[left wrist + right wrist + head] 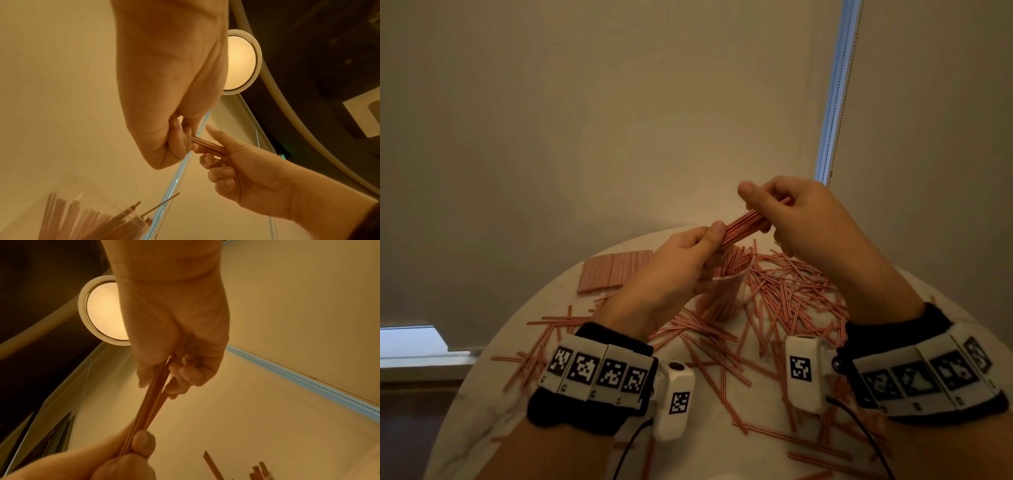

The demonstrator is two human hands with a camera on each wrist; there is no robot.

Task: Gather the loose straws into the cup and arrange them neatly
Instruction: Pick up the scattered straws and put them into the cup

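Both hands hold one bundle of red-and-white striped straws [743, 224] slanting in the air above a clear plastic cup [722, 291]. My left hand [717, 246] pinches the bundle's lower end between thumb and fingers. Higher up, my right hand [756, 205] grips the upper end. The cup stands on the round white table [476, 428] and holds several straws, partly hidden behind my left hand. The left wrist view shows the left hand [180, 139] on the bundle [207, 146], with the cup [92, 224] below. In the right wrist view the right hand [164, 378] holds the bundle [148, 410].
Loose straws [791, 298] lie scattered over the table, thickest to the right of the cup and also between my wrists. A flat pack of straws [616, 270] lies at the back left. The wall stands close behind the table.
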